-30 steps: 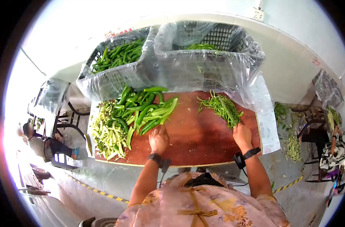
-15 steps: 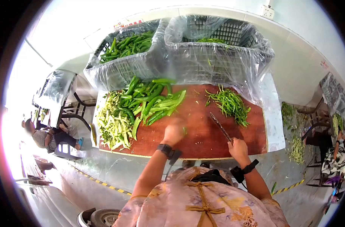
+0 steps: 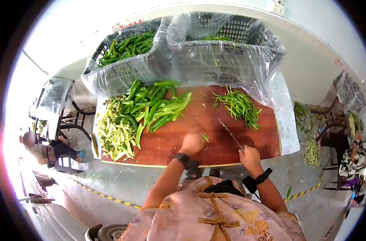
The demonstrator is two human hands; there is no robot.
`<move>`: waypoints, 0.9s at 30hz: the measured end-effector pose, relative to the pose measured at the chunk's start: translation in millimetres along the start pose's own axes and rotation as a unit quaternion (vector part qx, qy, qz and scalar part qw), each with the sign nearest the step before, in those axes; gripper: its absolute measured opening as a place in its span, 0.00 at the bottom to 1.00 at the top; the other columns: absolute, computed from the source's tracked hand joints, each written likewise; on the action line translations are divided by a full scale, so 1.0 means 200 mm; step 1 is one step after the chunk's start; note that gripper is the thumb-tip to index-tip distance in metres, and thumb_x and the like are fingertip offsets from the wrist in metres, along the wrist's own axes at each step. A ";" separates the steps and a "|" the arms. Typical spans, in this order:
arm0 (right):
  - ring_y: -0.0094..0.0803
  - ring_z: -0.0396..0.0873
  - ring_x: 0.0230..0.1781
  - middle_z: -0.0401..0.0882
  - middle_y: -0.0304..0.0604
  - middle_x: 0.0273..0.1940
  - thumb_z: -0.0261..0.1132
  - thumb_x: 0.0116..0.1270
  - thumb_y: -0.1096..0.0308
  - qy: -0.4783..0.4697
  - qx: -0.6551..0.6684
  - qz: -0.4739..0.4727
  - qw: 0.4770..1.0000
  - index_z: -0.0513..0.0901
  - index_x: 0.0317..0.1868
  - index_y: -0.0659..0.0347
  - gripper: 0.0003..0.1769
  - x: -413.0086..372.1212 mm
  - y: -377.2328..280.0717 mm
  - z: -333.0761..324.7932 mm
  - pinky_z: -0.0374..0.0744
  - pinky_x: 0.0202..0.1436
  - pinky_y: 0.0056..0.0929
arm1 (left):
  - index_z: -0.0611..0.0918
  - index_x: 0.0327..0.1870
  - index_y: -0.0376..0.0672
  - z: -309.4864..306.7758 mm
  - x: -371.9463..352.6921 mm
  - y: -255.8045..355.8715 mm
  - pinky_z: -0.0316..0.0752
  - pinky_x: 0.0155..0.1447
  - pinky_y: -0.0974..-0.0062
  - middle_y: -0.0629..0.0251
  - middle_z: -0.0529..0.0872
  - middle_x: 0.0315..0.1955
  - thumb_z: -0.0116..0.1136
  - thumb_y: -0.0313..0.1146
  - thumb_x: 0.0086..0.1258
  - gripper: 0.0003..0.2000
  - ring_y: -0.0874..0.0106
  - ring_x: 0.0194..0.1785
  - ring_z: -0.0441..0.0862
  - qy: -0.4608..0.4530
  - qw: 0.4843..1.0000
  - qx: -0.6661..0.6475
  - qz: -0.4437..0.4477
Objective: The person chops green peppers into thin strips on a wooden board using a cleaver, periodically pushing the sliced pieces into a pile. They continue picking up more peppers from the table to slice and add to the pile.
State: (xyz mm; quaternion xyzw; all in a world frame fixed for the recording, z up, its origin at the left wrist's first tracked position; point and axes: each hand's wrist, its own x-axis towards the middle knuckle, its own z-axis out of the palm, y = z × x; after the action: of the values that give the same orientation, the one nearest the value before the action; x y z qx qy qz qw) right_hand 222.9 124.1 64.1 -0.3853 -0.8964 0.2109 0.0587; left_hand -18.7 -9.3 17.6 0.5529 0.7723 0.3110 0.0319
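Note:
My right hand [image 3: 250, 157] is wrapped round the handle of a knife [image 3: 230, 133], its narrow blade pointing up and left over the red-brown board [image 3: 199, 108]. Just left of the blade, my left hand [image 3: 193, 143] is closed on a green pepper [image 3: 206, 138]; only a small end shows past the fingers, which are partly blurred. Whole and split green peppers [image 3: 152, 105] lie in a heap beyond my left hand. Beside them on the left is a pile of pale seedy pepper cores [image 3: 116, 134]. Thin green pepper strips [image 3: 240, 107] are heaped beyond the knife.
Two plastic-lined crates stand along the back: the left crate [image 3: 122, 72] holds whole peppers, the right crate [image 3: 231, 60] some cut green pieces. A seated person [image 3: 50, 150] is at far left, another person [image 3: 353, 160] at far right. Scraps [image 3: 311, 150] litter the floor at right.
My left hand has moved slightly right, closer to the knife, and the pepper end shows more clearly. The camera view has shifted a little. My right hand keeps its hold on the knife.

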 end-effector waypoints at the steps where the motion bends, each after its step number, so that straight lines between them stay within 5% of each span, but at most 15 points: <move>1: 0.54 0.78 0.31 0.79 0.55 0.27 0.62 0.59 0.64 0.000 0.000 0.002 1.000 0.79 0.33 0.64 0.10 0.00 0.00 0.00 0.75 0.35 0.48 | 0.81 0.34 0.46 -0.02 0.00 0.01 0.74 0.47 0.62 0.61 0.79 0.39 0.56 0.28 0.53 0.07 0.58 0.45 0.75 0.025 0.999 -0.016 0.025; 8: 0.54 0.78 0.31 0.79 0.55 0.26 0.62 0.59 0.63 0.000 -0.012 0.005 1.000 0.78 0.31 0.65 0.11 0.00 -0.01 0.00 0.75 0.35 0.49 | 0.82 0.33 0.46 0.04 -0.02 -0.03 0.74 0.46 0.64 0.62 0.79 0.36 0.56 0.30 0.54 0.06 0.60 0.43 0.76 -0.028 0.993 0.051 0.106; 10: 0.54 0.78 0.31 0.78 0.55 0.26 0.62 0.59 0.63 -0.004 -0.021 0.005 1.000 0.78 0.31 0.64 0.11 0.00 -0.02 -0.01 0.75 0.35 0.49 | 0.81 0.32 0.45 0.09 -0.01 -0.01 0.75 0.44 0.67 0.63 0.78 0.34 0.56 0.28 0.53 0.06 0.62 0.42 0.76 0.025 0.982 0.006 0.186; 20: 0.54 0.78 0.29 0.78 0.56 0.25 0.59 0.62 0.61 -0.052 -0.042 -0.028 0.997 0.78 0.33 0.62 0.12 -0.03 -0.16 0.00 0.76 0.35 0.50 | 0.80 0.32 0.41 0.17 0.01 0.12 0.74 0.44 0.68 0.64 0.77 0.34 0.54 0.28 0.48 0.09 0.63 0.42 0.75 0.027 0.981 -0.001 0.194; 27: 0.53 0.78 0.27 0.78 0.55 0.23 0.59 0.61 0.62 -0.052 -0.054 -0.033 0.997 0.77 0.32 0.61 0.11 -0.06 -0.18 0.03 0.76 0.33 0.50 | 0.81 0.38 0.39 0.06 -0.04 0.20 0.70 0.54 0.64 0.62 0.78 0.42 0.52 0.29 0.51 0.13 0.62 0.51 0.73 -0.007 0.983 -0.009 0.182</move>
State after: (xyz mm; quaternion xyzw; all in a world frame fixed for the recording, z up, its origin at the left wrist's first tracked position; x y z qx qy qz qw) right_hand 206.4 90.7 73.9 -0.3462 -0.9207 0.1799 -0.0020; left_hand 21.3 -2.9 26.7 0.6861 0.6555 0.3153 -0.0151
